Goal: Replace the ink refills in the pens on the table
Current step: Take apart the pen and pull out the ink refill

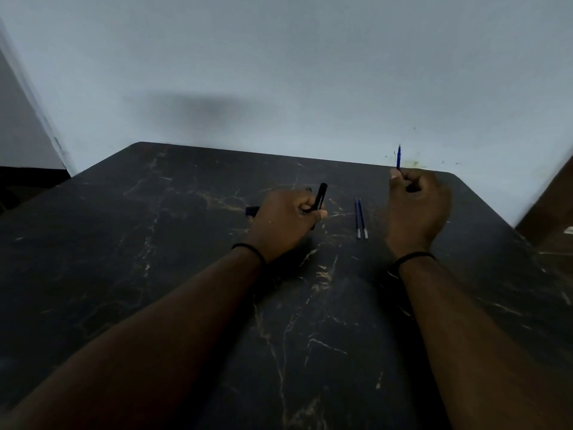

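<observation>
My left hand [285, 218] grips a black pen barrel [321, 195] with white lettering, its end pointing up and away. My right hand [415, 206] is curled round a thin blue ink refill [398, 156] that sticks upright above the fist; a dark piece shows between its fingers, too hidden to name. Two blue refills [361, 218] with pale tips lie side by side on the table between my hands. A dark blue object [251, 211] peeks out from behind my left hand, mostly hidden.
The black marble-patterned table [186, 274] reaches back to a pale wall [279, 72]. Its far edge runs just behind my hands. A brown surface [548, 212] shows past the table's right corner.
</observation>
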